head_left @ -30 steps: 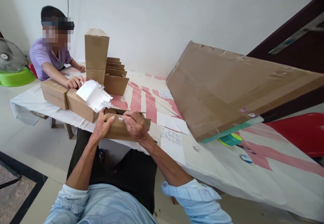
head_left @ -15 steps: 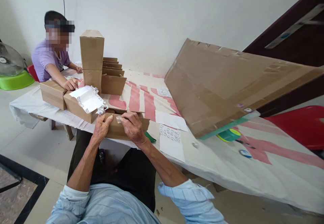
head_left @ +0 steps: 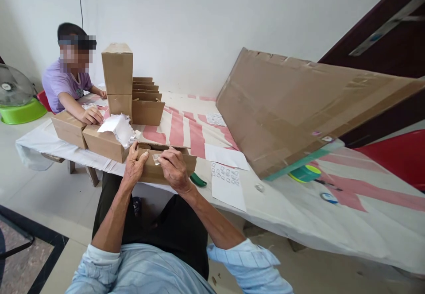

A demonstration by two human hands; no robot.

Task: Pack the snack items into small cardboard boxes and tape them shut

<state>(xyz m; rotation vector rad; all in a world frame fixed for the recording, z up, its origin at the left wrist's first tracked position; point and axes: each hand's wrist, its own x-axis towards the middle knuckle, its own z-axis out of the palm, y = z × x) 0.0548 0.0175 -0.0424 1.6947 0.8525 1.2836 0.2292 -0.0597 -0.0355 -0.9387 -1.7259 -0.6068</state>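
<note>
A small brown cardboard box lies at the near edge of the cloth-covered table. My left hand grips its left end, thumb on the front face. My right hand is closed, its fingers pinching a small clear sticker against the box's front. A white sheet with rows of stickers lies to the right of the box. A green-handled object shows just behind my right wrist.
Two closed boxes with crumpled white backing paper lie left. Stacked and flat boxes stand behind. Another person in purple sits far left, hand on a box. A large cardboard sheet leans right; tape rolls lie under it.
The white backing paper has dropped lower onto the left box. My hands stay on the small box, right fingers still pressing at the sticker. The camera shifted slightly.
</note>
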